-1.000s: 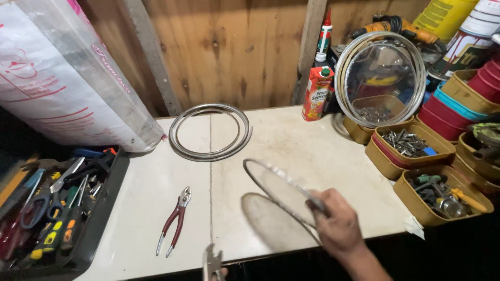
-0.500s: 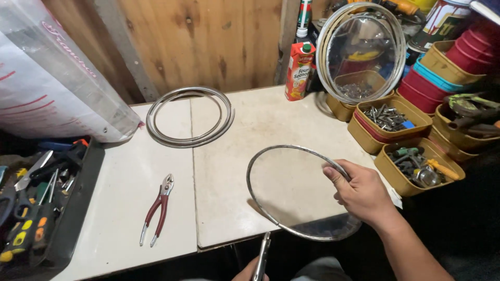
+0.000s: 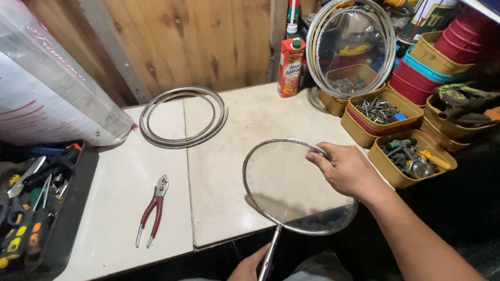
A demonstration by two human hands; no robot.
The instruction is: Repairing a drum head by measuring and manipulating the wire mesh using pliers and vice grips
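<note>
A: Hands first. What's held?

B: Right hand [image 3: 348, 169] grips the far rim of a round mesh strainer [image 3: 291, 187], fingers curled over the wire ring. Left hand [image 3: 251, 266] is at the bottom edge, closed around the strainer's metal handle [image 3: 271, 252], only partly in view.

A: Where's the strainer?

B: Held over the near right corner of the white table [image 3: 229, 156], tilted, its near edge hanging past the table's edge.

A: Packages?

B: Red-and-orange juice carton [image 3: 290, 67] with a green cap, upright at the back against the wooden wall [image 3: 198, 41]. Big white plastic sack [image 3: 47, 88] with red print, far left, leaning over the table.

A: Other stuff?

B: Stacked metal rings [image 3: 183, 117] lying flat, back left of the table. Red-handled pliers [image 3: 152, 209] near the front left, well apart from the strainer. Black tool tray [image 3: 67, 218] off the left edge. Yellow bins of screws and bits [image 3: 385, 112] on the right. Another round strainer [image 3: 351, 47] propped upright behind them.
</note>
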